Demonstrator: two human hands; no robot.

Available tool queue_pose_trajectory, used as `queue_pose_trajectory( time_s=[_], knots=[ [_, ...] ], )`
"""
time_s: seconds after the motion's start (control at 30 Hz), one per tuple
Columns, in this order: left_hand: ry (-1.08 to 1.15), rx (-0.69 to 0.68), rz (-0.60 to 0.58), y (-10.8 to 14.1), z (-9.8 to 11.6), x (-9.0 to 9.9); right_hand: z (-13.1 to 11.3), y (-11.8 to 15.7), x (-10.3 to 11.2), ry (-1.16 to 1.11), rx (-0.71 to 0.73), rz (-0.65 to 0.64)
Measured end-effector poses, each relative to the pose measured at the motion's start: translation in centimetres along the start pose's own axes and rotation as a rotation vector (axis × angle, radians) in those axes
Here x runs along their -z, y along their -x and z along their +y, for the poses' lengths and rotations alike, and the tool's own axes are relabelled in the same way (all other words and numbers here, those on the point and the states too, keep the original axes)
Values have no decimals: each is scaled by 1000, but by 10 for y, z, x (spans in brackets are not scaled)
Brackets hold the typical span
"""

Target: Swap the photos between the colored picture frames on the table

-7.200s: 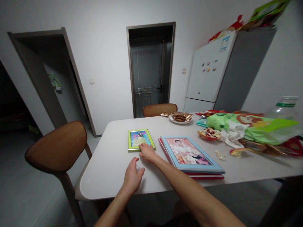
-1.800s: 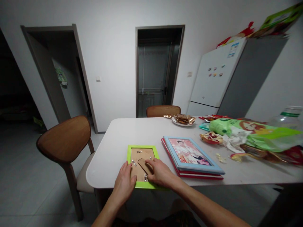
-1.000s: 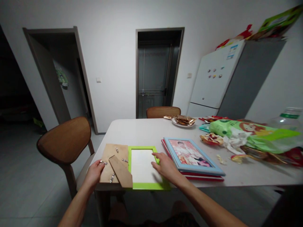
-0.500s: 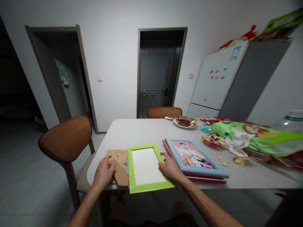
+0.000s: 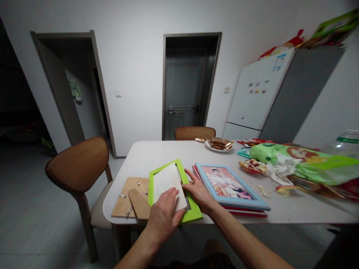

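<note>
A light green picture frame (image 5: 151, 188) lies tilted at the table's front edge. A white sheet (image 5: 166, 179) sits askew in its opening, with a gap along the right side. My left hand (image 5: 165, 209) rests on the lower part of this sheet, fingers extended and holding nothing. Closed on the frame's right side is my right hand (image 5: 198, 190), thumb inside the opening. Left of the frame lies a brown backing board (image 5: 120, 207) with metal clips and a stand leg (image 5: 138, 203), partly under the frame. To the right, a light blue picture frame (image 5: 238, 200) tops a red one (image 5: 246, 213).
A plate (image 5: 220, 149) of gold-wrapped packets stands at the back of the white table (image 5: 157, 149). A green plastic package (image 5: 297, 160), crumpled tissue (image 5: 283, 170) and fruit peel (image 5: 286, 190) crowd the right. Wooden chairs (image 5: 81, 160) stand at the left and far side.
My left hand has moved right, from the backing board onto the white sheet. The green frame has turned and tilted, and the sheet has shifted inside it. My right hand stays on the frame.
</note>
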State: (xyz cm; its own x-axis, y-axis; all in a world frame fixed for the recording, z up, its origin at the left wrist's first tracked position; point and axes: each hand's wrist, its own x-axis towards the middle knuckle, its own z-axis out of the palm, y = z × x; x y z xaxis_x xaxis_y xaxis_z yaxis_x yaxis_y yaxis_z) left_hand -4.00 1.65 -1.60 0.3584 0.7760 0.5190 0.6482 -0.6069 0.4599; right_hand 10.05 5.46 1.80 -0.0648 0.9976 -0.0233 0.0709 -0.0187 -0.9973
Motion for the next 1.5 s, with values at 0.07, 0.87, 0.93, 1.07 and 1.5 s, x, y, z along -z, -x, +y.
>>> queue_pose_trajectory(
  time_s=[0.07,0.87,0.93,1.07,1.5],
  knots=[
    [0,-82,46,1,2,5,4,-3,1,-21,-9,6],
    [-196,558,131,56,-99,40,73,-19,26,1272,219,121],
    [-218,519,133,55,-99,39,74,-19,26,1275,227,122],
    [-214,398,157,54,-94,32,72,-17,25,1279,228,122],
    [-246,202,15,42,-73,14,62,-19,-19,726,315,-4]
  ],
)
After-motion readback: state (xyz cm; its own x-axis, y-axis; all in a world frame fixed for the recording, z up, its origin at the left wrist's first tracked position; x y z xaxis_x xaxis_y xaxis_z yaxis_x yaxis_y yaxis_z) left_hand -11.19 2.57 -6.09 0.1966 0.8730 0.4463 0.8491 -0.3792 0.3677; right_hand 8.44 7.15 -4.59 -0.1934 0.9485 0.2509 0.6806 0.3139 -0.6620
